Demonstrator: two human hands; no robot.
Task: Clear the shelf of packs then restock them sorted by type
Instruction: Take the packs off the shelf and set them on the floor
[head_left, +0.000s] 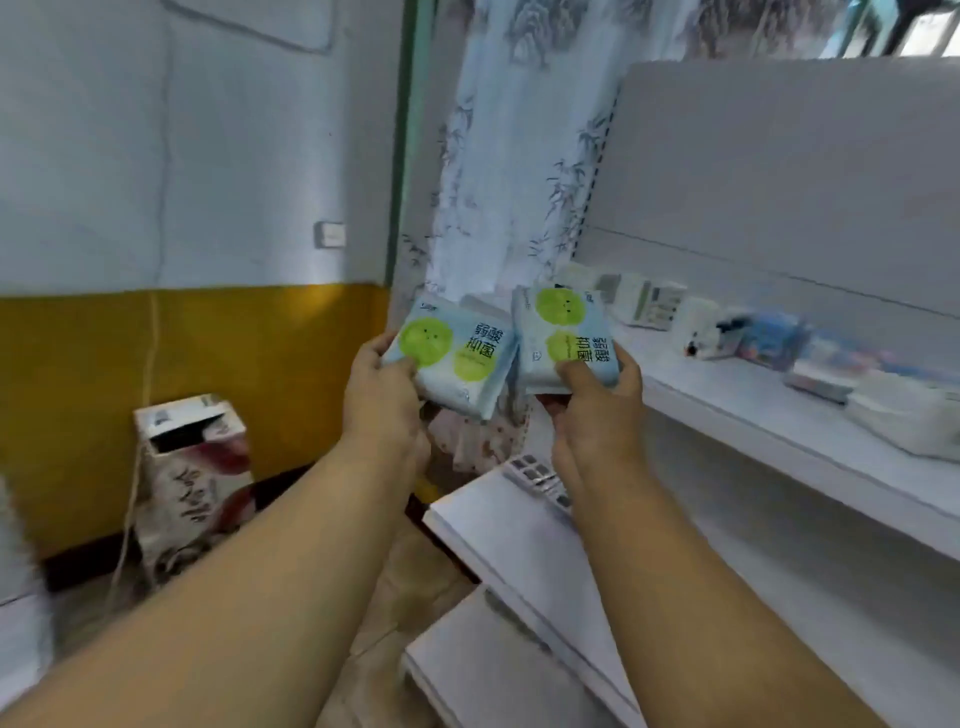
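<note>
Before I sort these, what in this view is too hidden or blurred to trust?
- Head view: packs along the shelf are motion-blurred; types unreadable.
- Right pack: lower edge hidden by right hand.
- Left pack: corner covered by left hand.
- Shelf's right end is cut off by the frame.

Two hands hold matching packs up in front of a white shelf.

The left hand (382, 387) grips a pale blue pack with green circles (452, 358); the right hand (597, 400) pinches a second identical pack (563, 338), the two packs nearly touching. Beyond and right of the right hand, the shelf (769, 410) carries a blurred row of other packs (727, 332). Below and left of the left hand stands an open printed carton (189, 467) on the floor.
</note>
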